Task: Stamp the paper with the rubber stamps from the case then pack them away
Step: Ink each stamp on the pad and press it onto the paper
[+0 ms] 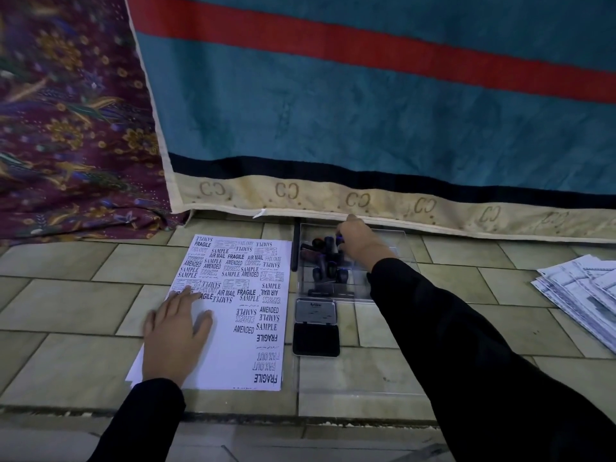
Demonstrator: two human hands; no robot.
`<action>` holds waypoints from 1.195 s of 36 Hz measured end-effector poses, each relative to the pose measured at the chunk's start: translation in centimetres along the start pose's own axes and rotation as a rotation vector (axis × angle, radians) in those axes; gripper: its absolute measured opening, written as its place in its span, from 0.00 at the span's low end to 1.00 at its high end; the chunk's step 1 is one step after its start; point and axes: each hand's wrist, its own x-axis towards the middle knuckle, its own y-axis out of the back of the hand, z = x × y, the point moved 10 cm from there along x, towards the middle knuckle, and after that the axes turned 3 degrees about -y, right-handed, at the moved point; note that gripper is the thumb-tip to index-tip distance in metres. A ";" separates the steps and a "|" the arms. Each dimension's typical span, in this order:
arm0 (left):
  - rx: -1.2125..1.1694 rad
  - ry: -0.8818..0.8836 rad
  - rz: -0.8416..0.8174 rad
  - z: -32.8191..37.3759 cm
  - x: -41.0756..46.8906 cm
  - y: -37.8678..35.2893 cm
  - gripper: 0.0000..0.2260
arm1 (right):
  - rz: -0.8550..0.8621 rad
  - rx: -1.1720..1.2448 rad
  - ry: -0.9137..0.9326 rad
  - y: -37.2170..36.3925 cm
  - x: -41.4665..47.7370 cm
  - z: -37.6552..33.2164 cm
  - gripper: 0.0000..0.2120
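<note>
A white sheet of paper [230, 331] covered with many black stamp prints lies on the tiled floor. My left hand [175, 331] rests flat on its lower left part, fingers spread. To the right stands a clear plastic case [383, 291] holding several dark rubber stamps [328, 266]. My right hand [358, 243] reaches into the far part of the case, and its fingers curl round the top of a dark stamp [339, 240] there. An open ink pad [316, 328], its lid folded back, lies in front of the case beside the paper.
A teal blanket with a red stripe and beige border [366, 128] hangs just behind the case. Purple patterned cloth [73, 128] lies at the left. A stack of printed sheets [580, 295] sits at the far right. A clear case lid [360, 375] lies in front of the ink pad.
</note>
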 end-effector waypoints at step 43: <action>-0.016 -0.548 -0.273 14.2 -3.3 -5.1 0.36 | 0.059 0.532 0.148 1.0 -17.8 -5.6 0.15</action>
